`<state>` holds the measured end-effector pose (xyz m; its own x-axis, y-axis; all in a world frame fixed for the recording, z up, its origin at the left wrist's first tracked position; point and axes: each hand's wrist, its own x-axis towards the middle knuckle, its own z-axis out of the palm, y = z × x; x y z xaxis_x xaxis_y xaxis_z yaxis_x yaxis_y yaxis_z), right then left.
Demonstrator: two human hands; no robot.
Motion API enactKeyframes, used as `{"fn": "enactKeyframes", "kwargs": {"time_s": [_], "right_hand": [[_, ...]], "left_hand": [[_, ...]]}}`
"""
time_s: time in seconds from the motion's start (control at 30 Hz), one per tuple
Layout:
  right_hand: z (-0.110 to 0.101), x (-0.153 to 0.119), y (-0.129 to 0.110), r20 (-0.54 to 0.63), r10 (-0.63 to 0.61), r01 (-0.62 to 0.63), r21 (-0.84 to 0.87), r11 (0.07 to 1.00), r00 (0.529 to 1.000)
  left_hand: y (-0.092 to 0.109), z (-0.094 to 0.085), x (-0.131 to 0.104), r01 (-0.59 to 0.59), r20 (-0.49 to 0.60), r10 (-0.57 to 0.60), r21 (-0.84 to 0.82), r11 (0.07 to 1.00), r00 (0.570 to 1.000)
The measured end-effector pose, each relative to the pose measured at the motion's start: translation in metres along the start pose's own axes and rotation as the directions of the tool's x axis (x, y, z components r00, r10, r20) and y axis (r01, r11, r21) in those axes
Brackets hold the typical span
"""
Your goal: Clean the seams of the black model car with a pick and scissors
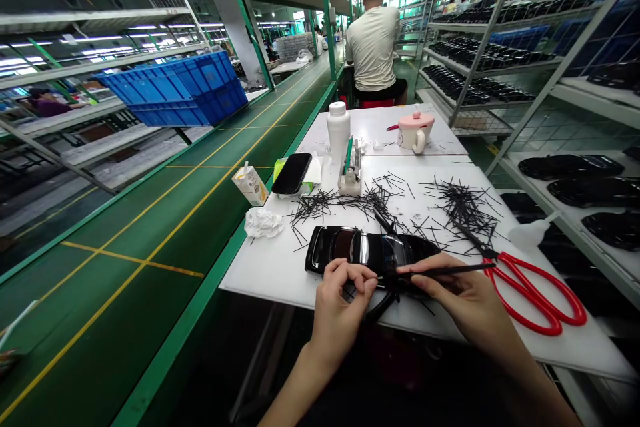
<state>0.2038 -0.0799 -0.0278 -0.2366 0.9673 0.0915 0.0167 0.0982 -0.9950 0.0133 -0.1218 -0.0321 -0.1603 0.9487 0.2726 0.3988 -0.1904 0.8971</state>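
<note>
My left hand (339,297) is nearly closed, thumb and index fingertips pinched together close to the tip of a thin black tool (463,269); I cannot tell whether something tiny sits in that pinch. My right hand (467,297) is partly closed, thumb and fingers gripping the tool, which lies almost level and points at my left fingertips.

Just beyond my fingers, a glossy black model car (370,247) lies lengthwise across the white table (280,270). Some dark pieces by my fingertips are too tangled to make out.

To the right of my right hand lie scissors (525,290) with 2 red loops, blades pointing away. Past them is a white squeeze bottle (530,233). Beyond the car, thin black strips (465,203) are scattered in loose heaps, ahead of each hand.

Farther off, ahead of my left hand, are a crumpled tissue (263,222), a small carton (251,185), a phone (292,173), a small holder (351,180) with a green pen in it and a white bottle (339,130). A mug (415,135) with a pink lid stands ahead of my right hand.

A green conveyor (190,213) runs along my left, with 2 blue crates (180,90) past it. Racks (545,73) of black car bodies stand on my right. Ahead, a person (373,47) sits facing away.
</note>
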Motion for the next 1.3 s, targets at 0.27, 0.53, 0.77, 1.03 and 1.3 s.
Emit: {"fn": "enactKeyframes", "kwargs": {"time_s": [0.27,0.53,0.77,1.03,1.3], "right_hand": [[-0.018,0.001,0.01,0.202,-0.103,0.152,-0.242,0.958,0.974],[-0.013,0.003,0.012,0.306,-0.239,0.338,-0.33,0.881,0.921],[-0.01,0.003,0.013,0.336,-0.323,0.433,-0.335,0.837,0.885],[-0.006,0.003,0.016,0.341,-0.394,0.505,-0.355,0.786,0.853],[-0.004,0.001,0.019,0.333,-0.406,0.513,-0.363,0.778,0.851]], "left_hand": [[-0.014,-0.018,0.003,-0.111,-0.162,0.149,0.22,0.969,0.976],[-0.02,-0.005,0.005,-0.17,-0.016,0.21,0.531,0.83,0.977],[-0.024,0.001,0.006,-0.196,-0.034,0.268,0.594,0.78,0.963],[-0.028,0.006,0.006,-0.205,-0.059,0.304,0.618,0.759,0.951],[-0.027,0.006,0.005,-0.206,-0.058,0.305,0.615,0.761,0.951]]}}
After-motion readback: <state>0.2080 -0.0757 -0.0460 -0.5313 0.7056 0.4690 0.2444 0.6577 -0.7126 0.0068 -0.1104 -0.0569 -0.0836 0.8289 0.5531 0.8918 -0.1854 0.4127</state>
